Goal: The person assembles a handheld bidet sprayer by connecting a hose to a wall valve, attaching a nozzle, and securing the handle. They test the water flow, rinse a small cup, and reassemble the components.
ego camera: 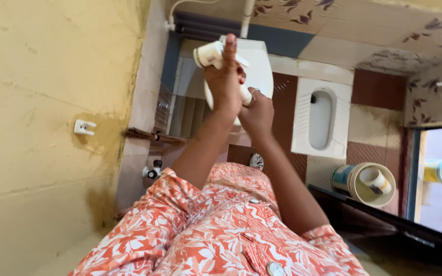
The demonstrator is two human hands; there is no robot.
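White plastic hand sprayer (212,54) sits in the left hand (224,76), grip closed around its body, one finger laid straight up along the head. The right hand (257,110) is closed lower down on the sprayer's handle end (245,95), where a ring shows on one finger; both hands touch the same piece and almost meet. The sprayer is held up in front of a white toilet seat and lid (259,66), which lies directly behind the hands. Just beside it, toward the right, a white squat pan (321,118) is set in the brown and cream tiled floor (377,89). Near that, a tan bucket (372,184) holds a white mug (375,179). A yellow wall (42,76) with a small white bracket (84,127) fills the left side. Orange floral sleeves (205,230) cover the lower frame. Judgement: to handle this well, keep the left grip steady on the head while the right does the turning or pressing, and keep the nozzle pointed away from the body.
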